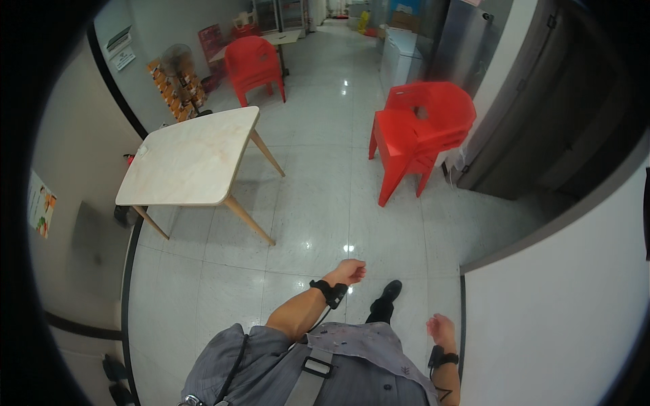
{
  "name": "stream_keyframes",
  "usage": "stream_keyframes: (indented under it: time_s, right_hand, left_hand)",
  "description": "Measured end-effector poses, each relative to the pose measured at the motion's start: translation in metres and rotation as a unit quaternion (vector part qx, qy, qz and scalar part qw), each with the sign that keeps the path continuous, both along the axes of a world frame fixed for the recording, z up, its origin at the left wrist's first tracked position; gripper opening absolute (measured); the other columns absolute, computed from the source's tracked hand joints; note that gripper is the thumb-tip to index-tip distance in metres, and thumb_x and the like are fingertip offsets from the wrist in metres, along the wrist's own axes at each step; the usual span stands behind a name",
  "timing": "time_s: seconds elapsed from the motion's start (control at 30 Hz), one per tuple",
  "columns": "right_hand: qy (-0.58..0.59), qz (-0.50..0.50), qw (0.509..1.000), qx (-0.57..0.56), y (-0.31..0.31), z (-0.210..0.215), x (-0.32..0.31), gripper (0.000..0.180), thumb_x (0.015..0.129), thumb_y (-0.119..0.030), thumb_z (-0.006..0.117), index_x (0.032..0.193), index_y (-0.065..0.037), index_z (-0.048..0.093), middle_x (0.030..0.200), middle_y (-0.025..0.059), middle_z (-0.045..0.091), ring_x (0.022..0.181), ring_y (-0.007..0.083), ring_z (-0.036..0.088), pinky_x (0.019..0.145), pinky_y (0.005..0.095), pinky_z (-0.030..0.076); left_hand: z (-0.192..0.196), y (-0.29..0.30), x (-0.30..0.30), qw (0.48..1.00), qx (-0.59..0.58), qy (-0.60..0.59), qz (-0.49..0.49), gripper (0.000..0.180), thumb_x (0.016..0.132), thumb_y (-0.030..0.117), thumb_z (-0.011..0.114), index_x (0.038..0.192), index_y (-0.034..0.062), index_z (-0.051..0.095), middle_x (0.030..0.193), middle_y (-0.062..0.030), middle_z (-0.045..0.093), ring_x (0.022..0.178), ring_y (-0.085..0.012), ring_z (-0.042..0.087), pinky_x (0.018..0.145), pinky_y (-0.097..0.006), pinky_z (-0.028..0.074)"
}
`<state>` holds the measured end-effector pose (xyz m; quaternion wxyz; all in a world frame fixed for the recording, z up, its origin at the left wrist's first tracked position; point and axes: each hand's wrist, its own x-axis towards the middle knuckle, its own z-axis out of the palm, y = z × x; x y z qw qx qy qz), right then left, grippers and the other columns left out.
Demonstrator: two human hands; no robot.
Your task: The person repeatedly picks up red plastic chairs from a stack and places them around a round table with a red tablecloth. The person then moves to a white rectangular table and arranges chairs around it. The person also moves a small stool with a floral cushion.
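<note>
My left hand (349, 272) swings out in front of my body over the tiled floor, its fingers curled in a loose fist with nothing seen in it. A black band with a small box and a cable sits on that wrist. On the other side, my right hand (441, 331) hangs low near the white wall (555, 304), fingers curled inward, also with nothing visible in it. Its wrist wears a similar black band. Neither hand touches any furniture. The nearest piece to my left hand is a pale-topped table (193, 159) with slanted wooden legs.
Stacked red plastic chairs (423, 125) stand ahead on the right, beside a dark doorway (569, 128). Farther off are another red chair (252, 62), a standing fan (177, 61) and a white chest (399, 57). My black shoe (391, 291) steps forward on the glossy tiled floor (318, 203).
</note>
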<state>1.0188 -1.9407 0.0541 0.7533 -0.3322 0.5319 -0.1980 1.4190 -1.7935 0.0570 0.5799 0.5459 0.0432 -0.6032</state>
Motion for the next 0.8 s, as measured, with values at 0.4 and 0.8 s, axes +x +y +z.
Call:
stream_keyframes:
  time_s: [0.4,0.8]
  right_hand:
    - [-0.021,0.14,0.986,-0.087,-0.272,0.092,0.16,0.016,0.091,-0.015,0.061,0.102,-0.004,0.057,0.077,0.0061,0.062,0.067,0.0177,0.063,0.057,0.0287,0.052]
    - [-0.017,0.228,0.951,-0.208,-0.457,0.182,0.297,0.017,0.091,-0.02,0.06,0.099,-0.004,0.06,0.08,0.0041,0.063,0.066,0.0125,0.061,0.057,0.025,0.049]
  left_hand:
    - [-0.006,-0.021,0.055,0.955,0.023,0.07,0.288,0.012,0.09,0.014,0.059,0.081,0.0067,0.059,0.07,-0.0053,0.062,0.058,-0.0169,0.058,0.052,-0.03,0.048]
    - [-0.004,-0.251,0.124,0.964,-0.021,0.091,0.25,0.015,0.092,0.017,0.058,0.081,0.0071,0.059,0.07,-0.006,0.062,0.06,-0.0172,0.058,0.05,-0.028,0.047]
